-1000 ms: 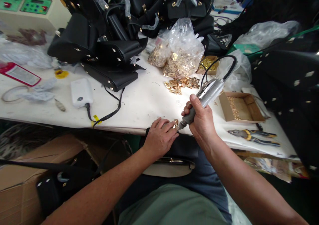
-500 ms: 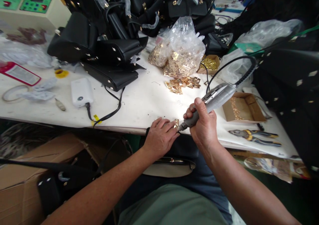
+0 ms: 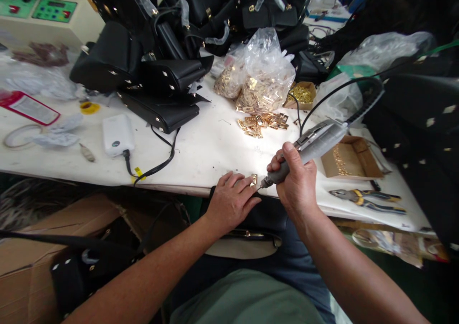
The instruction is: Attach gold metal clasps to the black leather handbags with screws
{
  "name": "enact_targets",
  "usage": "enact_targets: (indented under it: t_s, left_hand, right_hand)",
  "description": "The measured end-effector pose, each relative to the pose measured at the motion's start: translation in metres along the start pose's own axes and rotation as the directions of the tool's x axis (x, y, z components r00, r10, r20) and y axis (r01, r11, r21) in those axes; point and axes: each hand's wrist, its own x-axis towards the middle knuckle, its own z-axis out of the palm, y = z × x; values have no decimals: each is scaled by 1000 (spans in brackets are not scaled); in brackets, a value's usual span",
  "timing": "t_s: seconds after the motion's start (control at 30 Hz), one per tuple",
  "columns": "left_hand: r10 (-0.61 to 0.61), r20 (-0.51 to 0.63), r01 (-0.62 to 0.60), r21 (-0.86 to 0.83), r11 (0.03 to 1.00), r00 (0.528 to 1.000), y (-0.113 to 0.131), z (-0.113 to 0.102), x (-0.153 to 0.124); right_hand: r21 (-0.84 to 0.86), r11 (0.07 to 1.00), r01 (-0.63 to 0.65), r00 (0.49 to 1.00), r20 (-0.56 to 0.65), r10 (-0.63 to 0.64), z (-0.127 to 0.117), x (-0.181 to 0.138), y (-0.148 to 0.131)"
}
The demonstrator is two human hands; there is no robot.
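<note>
Black bag [image 3: 267, 214] rests on the person's lap [image 3: 303, 262] against the edge of the white table [image 3: 201, 156], a gold clasp [image 3: 254, 180] showing at its far edge. The left hand [image 3: 231, 199] lies over the bag, fingers stretched toward the clasp; from here I cannot tell whether they grip it. The right hand [image 3: 299, 180] is wrapped round a grey electric screwdriver [image 3: 321, 144], its thin tip pointing down beside the clasp. On the table beyond, loose gold clasps [image 3: 263, 123] lie heaped just in front of a clear plastic bag [image 3: 265, 46] of gold pieces [image 3: 256, 94], and off to the right sit an open cardboard box [image 3: 362, 160] and pliers [image 3: 358, 197].
</note>
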Motion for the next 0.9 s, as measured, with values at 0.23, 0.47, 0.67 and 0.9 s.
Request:
enact_targets:
  t_s: [0.23,0.47,0.67,0.9]
  left_hand:
    - [9,-15,-8,12,1000,1000,0,0,0]
    - [2,-7,-2,11,1000,1000,0,1,0]
    - [-4,-14,4,6,1000,1000,0,1,0]
    - [0,-18,0,12,1000,1000,-1,3,0]
  right_hand:
    - [-177,974,143,989,-16,-148,5,19,9]
    - [-320,938,131,991,40,-125,9,18,25]
    - [-365,921,136,990,71,-118,9,16,26]
    - [-418,883,212,966,225,-126,15,13,19]
